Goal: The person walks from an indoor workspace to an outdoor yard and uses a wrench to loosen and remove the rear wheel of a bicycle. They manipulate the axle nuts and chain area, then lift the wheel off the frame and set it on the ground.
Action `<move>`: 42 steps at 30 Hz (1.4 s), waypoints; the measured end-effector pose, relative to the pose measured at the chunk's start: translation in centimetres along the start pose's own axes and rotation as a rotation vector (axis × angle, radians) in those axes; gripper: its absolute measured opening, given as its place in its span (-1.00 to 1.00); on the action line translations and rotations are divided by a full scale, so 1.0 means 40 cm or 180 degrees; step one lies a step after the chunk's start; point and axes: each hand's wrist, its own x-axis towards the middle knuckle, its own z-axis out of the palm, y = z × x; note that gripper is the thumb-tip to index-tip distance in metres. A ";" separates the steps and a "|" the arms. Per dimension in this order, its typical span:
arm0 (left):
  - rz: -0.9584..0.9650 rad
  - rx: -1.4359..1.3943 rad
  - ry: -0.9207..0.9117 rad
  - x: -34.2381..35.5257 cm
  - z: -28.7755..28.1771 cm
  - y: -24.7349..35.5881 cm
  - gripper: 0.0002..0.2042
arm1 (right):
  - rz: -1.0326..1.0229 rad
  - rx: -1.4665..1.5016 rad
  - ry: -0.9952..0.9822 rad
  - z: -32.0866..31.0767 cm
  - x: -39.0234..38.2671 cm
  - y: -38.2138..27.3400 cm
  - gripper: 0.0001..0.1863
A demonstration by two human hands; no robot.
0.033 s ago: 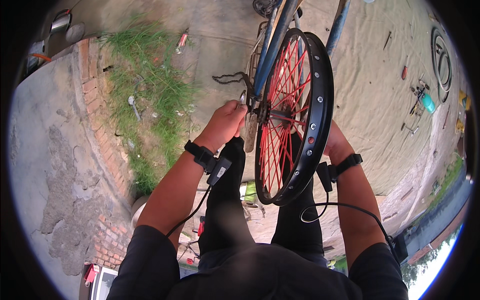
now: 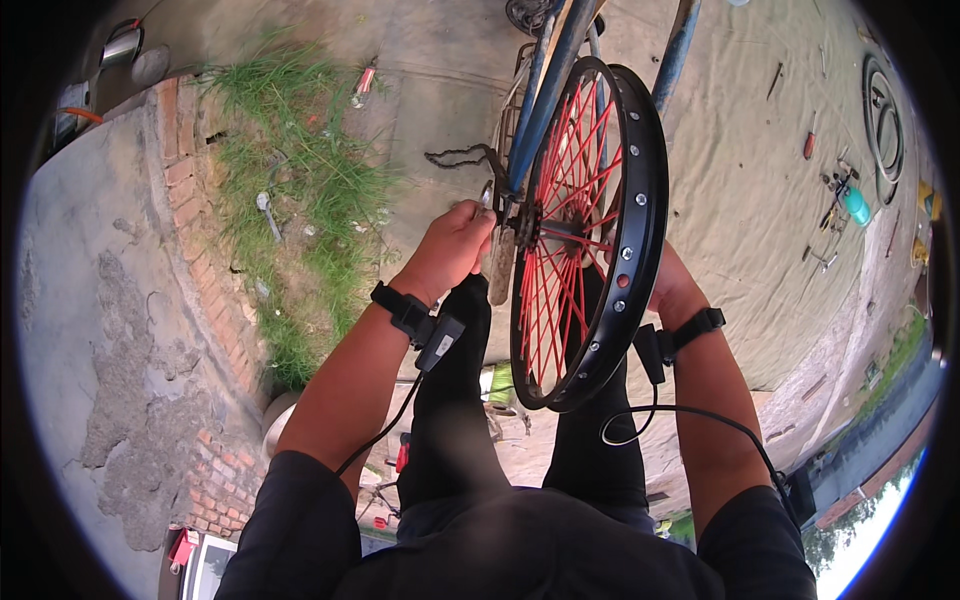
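"So, where is the black-rimmed bicycle wheel with red spokes (image 2: 565, 232)?"

"Centre of the frame, nearly edge-on, just beside the blue metal tubes (image 2: 545, 108). The left hand (image 2: 460, 240) has its fingers pinched on what looks like a small silvery metal piece (image 2: 487, 193). The right hand (image 2: 675, 282) is partly hidden behind the wheel; I can't tell its grip."

"How would it handle?"

"Probably light and stiff, perhaps slippery where smooth. The rim (image 2: 650, 215) should give the firmest hold."

"And room?"

"Tight at upper centre, by the tubes, and lower centre, by the black-trousered legs (image 2: 590, 440). Pale ground (image 2: 740, 190) stretches rightward to a red-handled screwdriver (image 2: 809, 146)."
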 end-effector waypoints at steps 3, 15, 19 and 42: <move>0.0232 0.0090 -0.0082 0.013 -0.005 -0.019 -0.71 | 0.0017 0.0064 -0.0133 0.000 0.005 0.003 -0.74; 0.0274 0.0155 0.0068 0.010 -0.006 -0.046 -0.71 | -0.0033 0.0088 -0.0063 0.005 0.005 0.002 -0.74; 0.1121 0.1215 0.0300 0.001 -0.060 -0.107 -0.73 | -0.0030 0.0006 0.0000 0.009 -0.002 -0.009 -0.75; 0.2644 0.2957 0.0783 0.072 -0.024 -0.141 -0.75 | -0.0295 -0.0029 -0.0315 0.035 -0.040 -0.026 -0.75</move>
